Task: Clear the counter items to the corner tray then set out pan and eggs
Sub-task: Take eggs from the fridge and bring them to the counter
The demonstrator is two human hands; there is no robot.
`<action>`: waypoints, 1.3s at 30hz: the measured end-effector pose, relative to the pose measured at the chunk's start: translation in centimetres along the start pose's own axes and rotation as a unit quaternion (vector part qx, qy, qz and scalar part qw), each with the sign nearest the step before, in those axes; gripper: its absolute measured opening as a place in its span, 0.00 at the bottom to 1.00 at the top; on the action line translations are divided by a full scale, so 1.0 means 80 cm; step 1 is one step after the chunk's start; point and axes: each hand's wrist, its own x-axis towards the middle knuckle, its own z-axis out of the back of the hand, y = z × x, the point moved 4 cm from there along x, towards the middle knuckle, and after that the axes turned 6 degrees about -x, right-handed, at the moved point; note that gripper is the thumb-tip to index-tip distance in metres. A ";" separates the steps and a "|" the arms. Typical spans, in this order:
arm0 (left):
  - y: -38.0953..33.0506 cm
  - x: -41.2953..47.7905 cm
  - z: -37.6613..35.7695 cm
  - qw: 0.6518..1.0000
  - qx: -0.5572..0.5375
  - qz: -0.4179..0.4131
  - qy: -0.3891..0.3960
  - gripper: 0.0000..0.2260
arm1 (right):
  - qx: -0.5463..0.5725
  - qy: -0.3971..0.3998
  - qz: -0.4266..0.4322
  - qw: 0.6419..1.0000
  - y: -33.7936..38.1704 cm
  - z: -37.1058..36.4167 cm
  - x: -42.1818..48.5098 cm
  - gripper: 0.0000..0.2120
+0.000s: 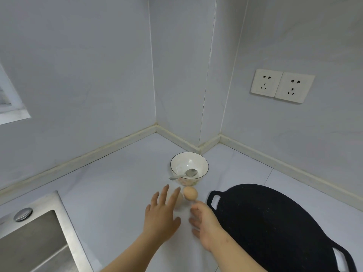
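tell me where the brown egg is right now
The brown egg lies on the counter mid-view, just on the near side of the bowl, left of the pan, right by the fingertips of the right hand.

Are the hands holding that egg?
No, nothing is held. The left hand is spread open, and the right hand only reaches a fingertip to the near end of the brown egg, which sits on the counter.

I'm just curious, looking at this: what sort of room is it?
Most likely a home kitchen: a stainless steel sink, a flat black two-handled pan, and a brown egg beside a white ceramic bowl.
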 end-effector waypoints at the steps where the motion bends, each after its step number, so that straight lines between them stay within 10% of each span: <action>1: 0.000 0.000 0.003 1.000 -0.011 0.003 -0.026 0.34 | 0.007 -0.009 -0.001 1.000 0.001 0.003 -0.001 0.12; 13: -0.027 -0.046 -0.022 0.951 -0.259 0.135 -0.104 0.29 | 0.052 -0.050 -0.029 0.997 -0.023 0.061 -0.036 0.09; 39: -0.050 -0.068 -0.037 0.951 -0.249 0.175 -0.057 0.29 | 0.026 0.005 -0.043 0.999 -0.029 0.082 -0.055 0.14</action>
